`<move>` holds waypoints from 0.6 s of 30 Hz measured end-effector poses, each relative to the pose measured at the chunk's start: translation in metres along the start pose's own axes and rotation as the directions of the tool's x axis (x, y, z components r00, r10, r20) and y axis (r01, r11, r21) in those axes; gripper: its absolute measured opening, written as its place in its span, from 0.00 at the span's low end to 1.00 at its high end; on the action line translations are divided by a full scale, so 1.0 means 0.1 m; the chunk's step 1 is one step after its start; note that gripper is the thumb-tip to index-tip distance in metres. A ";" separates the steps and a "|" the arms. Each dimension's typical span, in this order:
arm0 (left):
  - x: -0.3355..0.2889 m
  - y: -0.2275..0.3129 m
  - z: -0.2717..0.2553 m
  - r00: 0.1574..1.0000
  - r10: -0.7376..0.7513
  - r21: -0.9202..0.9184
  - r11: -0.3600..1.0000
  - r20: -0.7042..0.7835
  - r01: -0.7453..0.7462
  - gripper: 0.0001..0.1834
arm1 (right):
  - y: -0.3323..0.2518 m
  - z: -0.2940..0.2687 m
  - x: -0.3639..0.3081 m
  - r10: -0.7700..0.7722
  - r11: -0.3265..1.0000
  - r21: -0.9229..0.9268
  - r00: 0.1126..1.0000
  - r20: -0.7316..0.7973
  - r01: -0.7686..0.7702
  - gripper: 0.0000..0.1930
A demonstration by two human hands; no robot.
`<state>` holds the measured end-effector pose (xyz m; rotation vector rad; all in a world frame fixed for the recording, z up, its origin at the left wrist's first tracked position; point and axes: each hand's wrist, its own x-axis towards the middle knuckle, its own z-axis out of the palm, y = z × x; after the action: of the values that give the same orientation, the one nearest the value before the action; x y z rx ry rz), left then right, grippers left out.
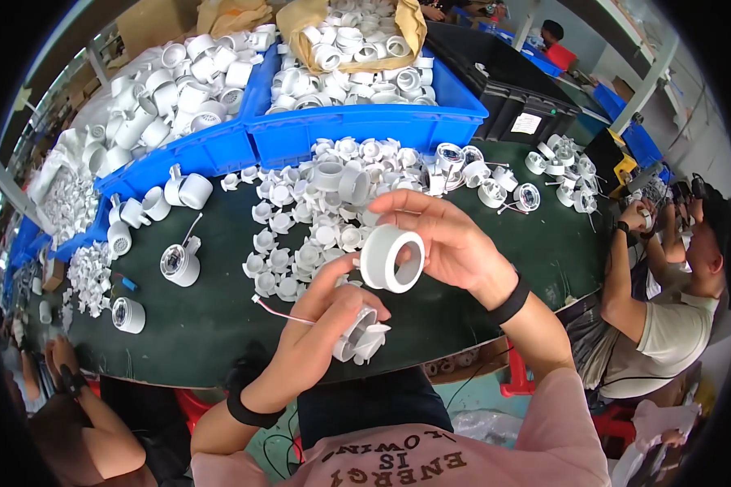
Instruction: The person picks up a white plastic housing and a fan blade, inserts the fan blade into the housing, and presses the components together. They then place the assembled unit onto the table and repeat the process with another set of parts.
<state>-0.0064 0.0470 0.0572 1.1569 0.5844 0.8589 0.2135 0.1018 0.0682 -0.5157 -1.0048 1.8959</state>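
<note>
My left hand (321, 329) is closed round a small fan unit (356, 337), a round grey-white housing with a white bladed wheel at its near end. A thin wire with a small white plug (278, 312) sticks out to its left. Just above, my right hand (451, 243) grips a thick white plastic ring (391, 258), its round opening tilted toward me. My left index fingertip comes close to the ring's left side; whether it touches, I cannot tell. Beyond both hands, many loose white bladed wheels (309, 256) lie spread on the dark green table (219, 325).
Blue bins (365, 123) full of white plastic housings stand along the back, beside a black crate (512, 101). Finished-looking motor units (495, 191) sit at the right, others (180, 264) at the left. Co-workers sit on both sides, one (658, 308) at the right.
</note>
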 end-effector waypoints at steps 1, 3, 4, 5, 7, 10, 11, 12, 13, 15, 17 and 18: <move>0.05 0.01 0.06 0.999 -0.038 -0.028 0.999 -0.020 0.037 0.19 | 0.00 0.04 -0.06 -0.008 0.999 -0.046 0.999 -0.048 0.006 0.16; 0.10 0.00 0.15 0.992 -0.086 -0.028 0.996 -0.090 0.084 0.20 | 0.12 0.10 -0.17 0.002 1.000 -0.015 0.998 -0.063 -0.003 0.11; 0.10 -0.05 0.16 0.989 -0.100 -0.039 0.995 -0.109 0.096 0.20 | 0.19 0.03 -0.20 -0.034 0.999 -0.012 0.998 -0.053 0.033 0.09; 0.17 -0.16 0.11 0.982 -0.129 -0.050 0.991 -0.139 0.123 0.19 | 0.32 -0.05 -0.20 -0.078 0.997 -0.034 0.988 -0.133 0.074 0.08; 0.14 -0.17 0.10 0.982 -0.123 -0.055 0.992 -0.141 0.116 0.19 | 0.39 0.00 -0.25 -0.158 0.960 -0.259 0.973 -0.168 0.111 0.09; 0.13 -0.21 0.10 0.975 -0.110 -0.033 0.994 -0.191 0.106 0.19 | 0.32 0.13 -0.43 -0.331 0.700 -0.707 0.923 -0.195 0.102 0.16; 0.12 -0.23 0.10 0.971 -0.085 0.007 0.996 -0.223 0.089 0.19 | 0.34 0.16 -0.50 -0.334 0.699 -0.708 0.922 -0.195 0.103 0.16; 0.13 -0.21 0.14 0.971 -0.047 0.046 0.997 -0.236 0.059 0.16 | 0.35 0.19 -0.57 -0.315 0.675 -0.727 0.940 -0.130 0.126 0.18; 0.13 -0.24 0.16 0.970 -0.049 0.043 0.997 -0.237 0.061 0.16 | 0.35 0.24 -0.61 -0.290 0.654 -0.742 0.955 -0.066 0.147 0.21; 0.12 -0.32 0.18 0.979 0.096 0.219 0.974 -0.179 -0.055 0.12 | 0.37 0.31 -0.65 -0.187 0.659 -0.751 0.975 -0.120 0.034 0.27; 0.12 -0.35 0.29 0.975 0.125 0.207 0.975 -0.181 -0.087 0.10 | 0.49 0.28 -0.62 -0.241 0.772 -0.626 0.963 -0.123 0.113 0.29; 0.12 -0.33 0.30 0.980 0.122 0.259 0.963 -0.159 -0.078 0.10 | 0.48 0.24 -0.61 -0.194 0.791 -0.606 0.973 -0.121 0.082 0.28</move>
<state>0.0332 0.0352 0.0357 1.3587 0.8015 1.0003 0.2032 0.0259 0.0402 -0.9308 -1.4817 1.3419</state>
